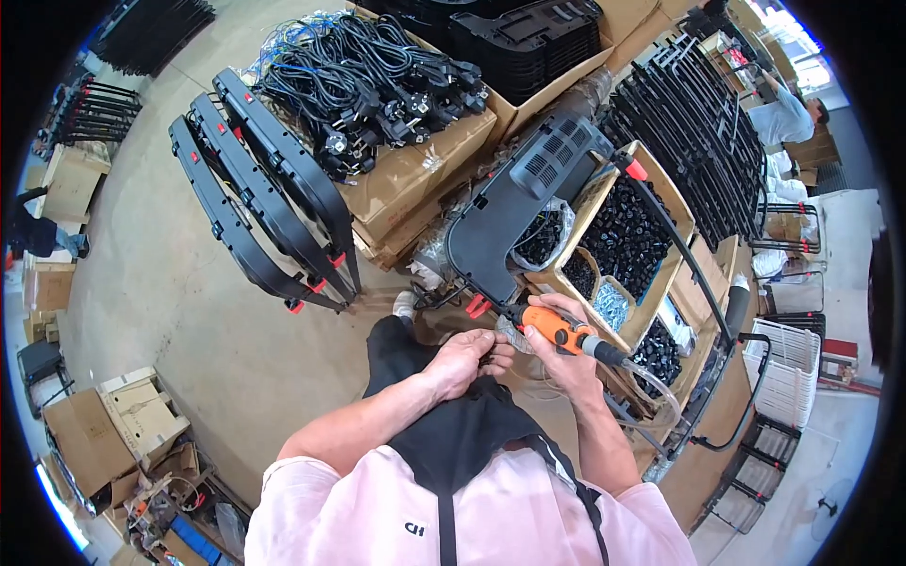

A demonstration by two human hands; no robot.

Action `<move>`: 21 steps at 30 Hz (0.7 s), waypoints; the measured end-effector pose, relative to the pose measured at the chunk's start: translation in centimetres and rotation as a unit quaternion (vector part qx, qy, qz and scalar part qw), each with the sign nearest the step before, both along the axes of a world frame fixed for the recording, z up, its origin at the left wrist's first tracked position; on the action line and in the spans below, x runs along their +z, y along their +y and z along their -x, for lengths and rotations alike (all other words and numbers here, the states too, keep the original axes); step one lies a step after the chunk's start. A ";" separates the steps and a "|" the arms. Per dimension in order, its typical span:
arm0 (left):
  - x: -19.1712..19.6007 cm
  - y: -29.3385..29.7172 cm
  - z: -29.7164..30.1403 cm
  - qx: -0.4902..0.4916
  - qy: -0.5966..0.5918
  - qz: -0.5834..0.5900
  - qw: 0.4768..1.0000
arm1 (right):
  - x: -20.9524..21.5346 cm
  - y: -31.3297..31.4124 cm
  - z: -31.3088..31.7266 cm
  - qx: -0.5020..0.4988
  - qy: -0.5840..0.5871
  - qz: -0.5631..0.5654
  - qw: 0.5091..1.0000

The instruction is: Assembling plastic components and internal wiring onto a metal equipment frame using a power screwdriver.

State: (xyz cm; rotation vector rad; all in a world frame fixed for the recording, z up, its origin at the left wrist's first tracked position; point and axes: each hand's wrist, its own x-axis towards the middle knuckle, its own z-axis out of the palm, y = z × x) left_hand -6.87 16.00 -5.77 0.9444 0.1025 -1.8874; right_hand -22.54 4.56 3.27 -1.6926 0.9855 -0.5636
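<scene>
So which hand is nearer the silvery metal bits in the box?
The right. The right hand, gripping the orange power tool, is just below and left of the silvery metal bits in view; the left hand is farther off, left of the tool.

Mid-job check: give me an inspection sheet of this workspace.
Surface: tan-walled bins hold small black parts and silver hardware.
Job's things: orange driver, its nose near the end of a black panel; contact unclear.
Clutter: three black units standing on the floor.
Hands: right grips the driver; left has curled fingers, contents unclear.
Cables: black plug leads heaped; clear hose behind the driver.
Surroundings: another person, upper right.
</scene>
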 end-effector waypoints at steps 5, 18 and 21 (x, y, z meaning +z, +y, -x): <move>-0.9 -0.7 -0.9 0.001 0.000 0.028 1.000 | -0.4 -1.0 -0.9 0.028 0.024 0.064 0.997; -0.9 -1.8 -2.8 -0.034 0.000 0.020 0.999 | 0.1 -1.0 -1.6 0.034 0.052 0.068 0.996; -2.4 -1.8 -3.2 -0.027 0.009 0.004 1.000 | 1.8 -0.4 -2.3 0.036 0.060 0.057 0.996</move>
